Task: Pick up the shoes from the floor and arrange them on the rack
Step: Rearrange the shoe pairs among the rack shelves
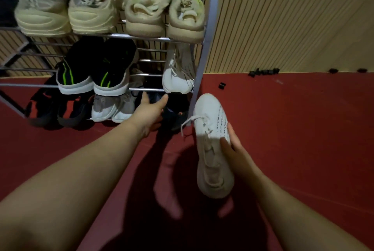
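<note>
The person shows only as two bare arms. The left forearm looks broad at the near edge of the view and narrows steadily to the wrist, with a smooth, evenly lit surface. On the wrist, just behind the left hand, is a small darker blotch, too blurred to tell whether it is a mark or a shadow. The right forearm is also bare and looks slimmer, tapering to the right hand, which is partly in shadow.
</note>
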The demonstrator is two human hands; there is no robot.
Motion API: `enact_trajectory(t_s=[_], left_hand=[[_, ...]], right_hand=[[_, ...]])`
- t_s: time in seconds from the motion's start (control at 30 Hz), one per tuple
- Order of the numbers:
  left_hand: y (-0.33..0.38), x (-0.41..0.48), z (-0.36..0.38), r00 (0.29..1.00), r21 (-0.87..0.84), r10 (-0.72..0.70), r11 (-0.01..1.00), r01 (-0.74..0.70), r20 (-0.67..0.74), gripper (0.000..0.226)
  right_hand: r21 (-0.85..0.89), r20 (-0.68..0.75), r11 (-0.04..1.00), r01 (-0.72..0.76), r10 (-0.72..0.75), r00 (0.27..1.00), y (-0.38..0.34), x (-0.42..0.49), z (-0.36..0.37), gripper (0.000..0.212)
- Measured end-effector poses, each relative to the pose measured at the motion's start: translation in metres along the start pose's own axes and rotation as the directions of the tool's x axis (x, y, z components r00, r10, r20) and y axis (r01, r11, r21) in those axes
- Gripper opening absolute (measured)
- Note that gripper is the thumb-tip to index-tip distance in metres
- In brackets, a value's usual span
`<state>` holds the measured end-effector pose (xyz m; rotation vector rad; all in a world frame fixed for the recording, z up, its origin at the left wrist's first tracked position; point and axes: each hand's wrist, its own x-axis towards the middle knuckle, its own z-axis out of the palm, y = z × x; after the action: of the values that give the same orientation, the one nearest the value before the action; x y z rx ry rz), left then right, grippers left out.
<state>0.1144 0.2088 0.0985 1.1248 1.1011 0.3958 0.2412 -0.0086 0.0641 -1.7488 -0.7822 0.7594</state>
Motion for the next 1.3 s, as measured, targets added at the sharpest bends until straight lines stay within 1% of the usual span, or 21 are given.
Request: enact_trajectory(t_s=[0.03, 0.07, 0.13, 0.2, 0.27, 0.37, 0.5, 0.6, 0.67, 0.73, 0.77, 0.83, 0.87, 0.93, 0.97, 1.03, 1.13, 1.23, 1.3], left_hand=[[0.003, 0.006, 0.013, 1.000, -0.025, -0.006, 1.000, 0.007, 0.009, 0.094], [0.006, 0.010, 0.026, 1.000, -0.022, 0.001, 1.000, 0.000, 0.009, 0.097], [0.014, 0.012, 0.050, 1.000, -0.033, 0.031, 0.999, -0.031, -0.003, 0.095], [0.020, 0.016, 0.066, 0.995, -0.082, 0.072, 0.994, -0.078, -0.073, 0.093], [0.021, 0.022, 0.073, 0.982, -0.143, 0.107, 0.981, -0.130, -0.156, 0.087], [0.018, 0.025, 0.076, 0.976, -0.309, 0.100, 0.938, -0.157, -0.192, 0.071], [0.009, 0.018, 0.054, 0.980, -0.427, 0.095, 0.890, -0.161, -0.172, 0.067], [-0.006, 0.011, 0.013, 0.974, -0.408, 0.148, 0.889, -0.206, -0.169, 0.058], [-0.014, 0.008, -0.011, 0.958, -0.383, 0.178, 0.888, -0.255, -0.226, 0.050], [-0.016, 0.010, -0.022, 0.948, -0.480, 0.133, 0.836, -0.264, -0.290, 0.041], [-0.015, 0.012, -0.022, 0.953, -0.565, 0.092, 0.787, -0.246, -0.287, 0.035], [-0.011, 0.017, -0.012, 0.972, -0.696, 0.020, 0.695, -0.181, -0.234, 0.025], [-0.010, 0.019, -0.004, 0.977, -0.716, -0.001, 0.681, -0.154, -0.211, 0.026], [-0.010, 0.024, 0.011, 0.983, -0.730, -0.029, 0.673, -0.116, -0.183, 0.043], [-0.009, 0.026, 0.015, 0.983, -0.731, -0.035, 0.674, -0.110, -0.180, 0.047], [-0.005, 0.029, 0.020, 0.979, -0.727, -0.027, 0.674, -0.131, -0.201, 0.049], [-0.002, 0.031, 0.021, 0.950, -0.693, -0.006, 0.685, -0.223, -0.312, 0.040], [-0.003, 0.019, 0.018, 0.930, -0.667, 0.045, 0.684, -0.295, -0.365, 0.047], [-0.006, 0.009, 0.010, 0.913, -0.625, 0.089, 0.702, -0.341, -0.398, 0.048]], right_hand=[[0.027, -0.027, 1.000, -0.011, 0.012, 1.000, 0.003, 0.001, -0.005, 0.053], [0.035, -0.048, 0.999, -0.023, 0.024, 0.999, 0.006, 0.002, -0.008, 0.056], [0.029, -0.079, 0.999, -0.030, 0.032, 0.996, 0.008, 0.005, -0.011, 0.060], [0.009, -0.102, 1.000, -0.019, 0.020, 0.995, 0.010, 0.009, -0.008, 0.061], [0.015, -0.112, 1.000, -0.018, 0.020, 0.994, 0.010, 0.011, -0.003, 0.065], [0.037, -0.090, 0.999, -0.024, 0.027, 0.996, 0.010, 0.014, 0.005, 0.058], [0.050, -0.083, 0.997, -0.064, 0.068, 0.994, 0.018, 0.018, 0.013, 0.063], [0.074, -0.087, 0.995, -0.068, 0.074, 0.993, 0.012, 0.019, 0.016, 0.061], [0.066, -0.085, 0.996, -0.058, 0.064, 0.994, 0.009, 0.020, 0.019, 0.060], [0.058, -0.098, 0.997, -0.059, 0.065, 0.993, 0.010, 0.020, 0.022, 0.061], [0.049, -0.091, 0.996, -0.067, 0.072, 0.993, 0.009, 0.020, 0.022, 0.061], [0.041, -0.093, 0.996, -0.082, 0.086, 0.992, 0.008, 0.019, 0.023, 0.061], [0.046, -0.093, 0.995, -0.084, 0.088, 0.992, 0.006, 0.019, 0.023, 0.061], [0.037, -0.078, 0.997, -0.065, 0.067, 0.995, 0.002, 0.018, 0.021, 0.060], [0.019, -0.064, 0.998, -0.053, 0.054, 0.996, 0.001, 0.017, 0.020, 0.060], [0.027, -0.037, 0.999, -0.026, 0.027, 0.999, -0.003, 0.013, 0.016, 0.056], [0.074, -0.011, 0.997, -0.022, 0.023, 1.000, -0.004, 0.009, 0.009, 0.053], [0.070, -0.012, 0.997, -0.021, 0.022, 1.000, -0.005, 0.005, 0.006, 0.055], [0.054, -0.006, 0.998, -0.040, 0.041, 0.999, -0.004, 0.004, 0.003, 0.056]])
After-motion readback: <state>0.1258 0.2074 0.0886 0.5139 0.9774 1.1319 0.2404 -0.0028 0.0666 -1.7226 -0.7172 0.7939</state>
